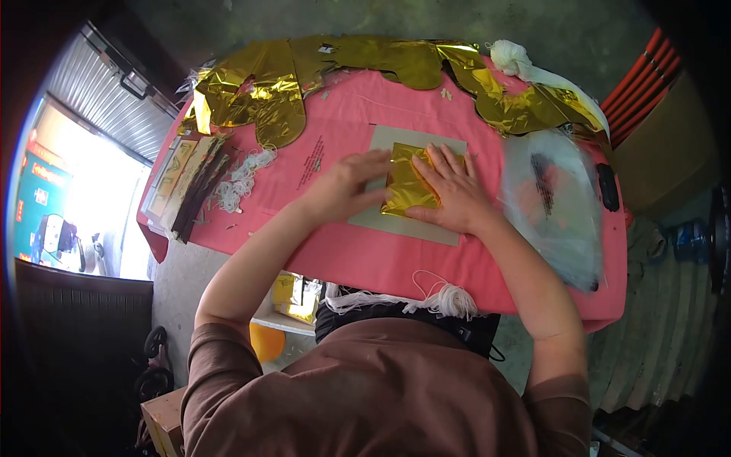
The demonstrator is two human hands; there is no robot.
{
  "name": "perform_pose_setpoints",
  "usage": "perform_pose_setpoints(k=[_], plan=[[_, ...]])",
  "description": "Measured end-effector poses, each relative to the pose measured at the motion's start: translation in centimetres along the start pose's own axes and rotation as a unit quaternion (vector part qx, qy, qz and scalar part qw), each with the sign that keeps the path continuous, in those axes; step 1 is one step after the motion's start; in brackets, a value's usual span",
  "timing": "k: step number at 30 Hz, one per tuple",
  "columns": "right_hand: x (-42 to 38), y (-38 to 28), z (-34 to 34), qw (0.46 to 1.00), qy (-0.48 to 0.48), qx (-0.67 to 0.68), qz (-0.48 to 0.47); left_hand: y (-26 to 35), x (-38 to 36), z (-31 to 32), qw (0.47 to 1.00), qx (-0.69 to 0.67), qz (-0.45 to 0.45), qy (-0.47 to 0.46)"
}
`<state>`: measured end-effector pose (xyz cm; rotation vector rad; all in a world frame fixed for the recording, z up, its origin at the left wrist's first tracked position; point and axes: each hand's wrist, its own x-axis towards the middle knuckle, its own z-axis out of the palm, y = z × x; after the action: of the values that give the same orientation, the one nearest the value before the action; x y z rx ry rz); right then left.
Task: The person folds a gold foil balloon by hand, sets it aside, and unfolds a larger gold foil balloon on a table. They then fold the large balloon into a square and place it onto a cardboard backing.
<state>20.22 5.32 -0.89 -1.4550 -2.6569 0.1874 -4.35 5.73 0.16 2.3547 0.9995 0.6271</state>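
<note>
A folded square of shiny gold foil (406, 171) lies on a grey board (426, 231) in the middle of the pink-covered table. My right hand (457, 192) rests flat on the right part of the foil, fingers spread and pointing away from me. At the foil's left edge is my left hand (346, 185), somewhat blurred, its fingers stretched out and apart from the thumb. Nothing shows in its grasp. Part of the board is hidden beneath my hands and the foil.
Large gold foil balloons (278, 95) lie along the table's far edge. A stack of cards (186, 179) and tangled white string (242, 179) sit at left. Clear plastic bags (552, 213) and a black object (608, 187) are at right. More string (451, 301) lies at the near edge.
</note>
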Motion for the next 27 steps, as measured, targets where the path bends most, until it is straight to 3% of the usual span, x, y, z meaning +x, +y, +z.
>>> perform_pose_setpoints(k=[1,3,6,13,16,19,24,27], plan=[[0.0,0.0,0.1,1.000,0.003,0.004,-0.002,0.0,-0.3,-0.4,1.000,0.001,0.000,0.000],[-0.1,0.0,0.2,1.000,0.007,0.008,-0.005,0.3,-1.0,-0.9,0.972,0.158,-0.133,0.110],[0.1,0.0,0.0,1.000,0.009,0.005,-0.006,0.4,-1.8,-0.6,0.950,0.248,-0.146,0.117],[0.0,0.0,0.2,1.000,0.011,0.010,-0.003,-1.7,-1.7,-0.4,0.960,0.194,-0.125,0.160],[0.0,-0.1,0.1,1.000,0.011,0.011,-0.001,-1.2,-1.2,-0.6,0.968,0.158,-0.146,0.133],[0.0,0.0,0.1,1.000,0.008,0.006,-0.001,-0.3,-0.6,-0.8,0.957,0.220,-0.123,0.144],[0.1,0.2,0.5,1.000,0.016,-0.002,-0.007,1.4,1.6,-0.2,0.909,0.350,-0.221,0.049],[0.1,0.1,0.4,1.000,0.012,0.002,-0.003,1.8,2.4,-0.1,0.890,0.399,-0.218,0.006]])
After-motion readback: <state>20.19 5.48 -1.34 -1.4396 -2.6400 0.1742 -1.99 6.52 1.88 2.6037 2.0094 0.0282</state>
